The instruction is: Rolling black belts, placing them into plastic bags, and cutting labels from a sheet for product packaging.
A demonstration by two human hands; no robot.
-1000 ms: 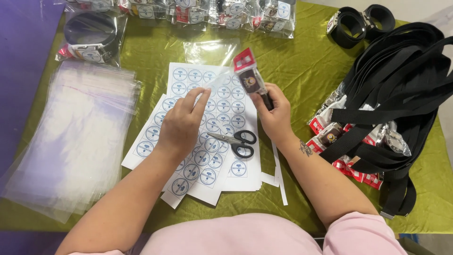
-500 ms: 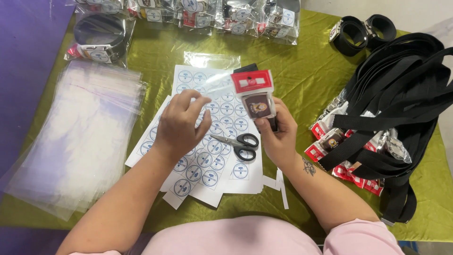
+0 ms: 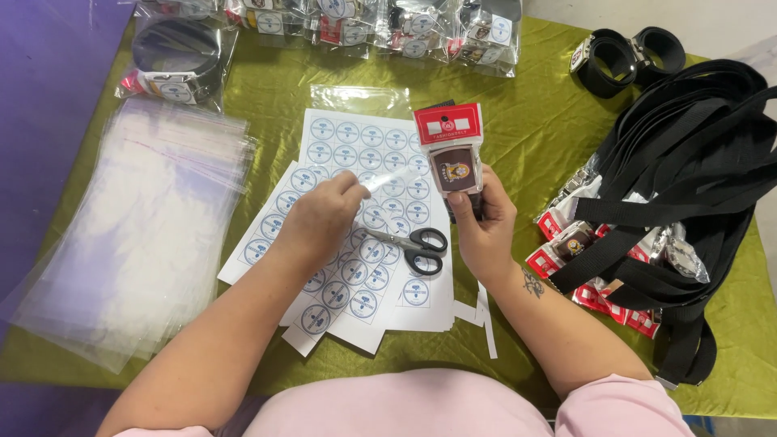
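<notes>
Two hands at work over a green cloth (image 3: 534, 121). Right hand (image 3: 484, 226) grips a small packaged buckle (image 3: 453, 158) upright, red header card on top, fingers closed round its lower end. Left hand (image 3: 320, 218) pinches a clear sticker strip (image 3: 387, 180) between thumb and fingertips, fingers narrow, held just left of the packaged buckle and not touching it as far as can be seen.

Under both hands: sticker sheets (image 3: 356, 146), white with rows of round blue-ringed labels, several sheets overlapping and fanned. Black-handled scissors (image 3: 413, 245) lie on the sheets between the two hands, blades pointing left. Loose white paper strips (image 3: 486, 316) beside the right wrist.

Left of the sheets: a stack of clear plastic bags (image 3: 137, 235), partly over the cloth edge. One clear bag (image 3: 360, 99) lies flat just beyond the sheets. Far edge: a row of bagged items (image 3: 405, 24); a bagged black belt coil (image 3: 174, 53) at far left. Right side: a heap of black straps (image 3: 688, 170) over red-carded buckles (image 3: 566, 247); two rolled black belts (image 3: 623, 53) beyond
</notes>
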